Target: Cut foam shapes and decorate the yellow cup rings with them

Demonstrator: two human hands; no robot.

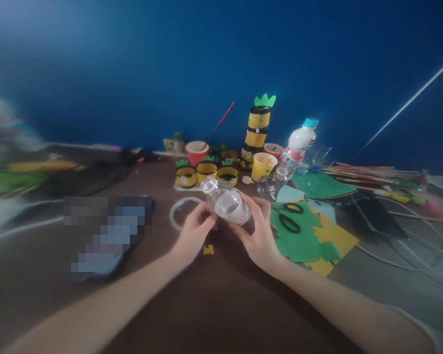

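Note:
Tilted in front of me is a small clear plastic bottle (229, 204), its neck pointing up and to the left. My right hand (258, 231) grips its lower end, thumb underneath and fingers along the far side. Against the bottle's left side, the fingers of my left hand (197, 228) are closed; their tips are partly hidden. A clear ring (173, 216), perhaps a tape roll, lies just behind my left hand. Below the hands sits a small yellow paper scrap (208, 250). Black-handled scissors (290, 224) rest on green paper (299, 248) right of my right hand.
Behind the bottle stand yellow-and-black bands with green tops (206, 172), a yellow cup (263, 167), a red cup (197, 153) holding a red stick and a stacked pineapple-like tower (257, 130). A white bottle (299, 147) leans right. A phone (112, 241) lies left.

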